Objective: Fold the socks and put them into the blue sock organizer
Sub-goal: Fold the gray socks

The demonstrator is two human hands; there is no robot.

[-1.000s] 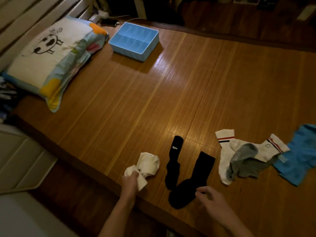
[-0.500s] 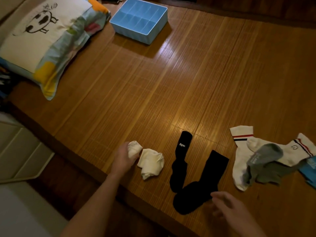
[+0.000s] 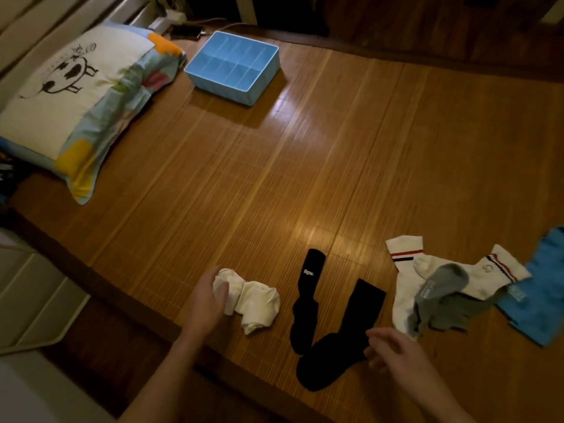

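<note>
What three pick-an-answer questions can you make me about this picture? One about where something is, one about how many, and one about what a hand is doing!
1. Where is the blue sock organizer?
A) beside the pillow
B) on top of a grey sock
C) on someone's lap

2. How many black socks lie on the mat?
A) one
B) two
C) four

3. What is the left hand doing?
A) gripping the white sock bundle
B) lying flat on a cushion
C) holding a phone

Answers:
1 A: the organizer sits right next to the pillow at the far end of the mat.
2 B: two black socks lie side by side near the front edge.
3 A: the thumb lies over one end of the bundle, and the hand wraps round it.
</note>
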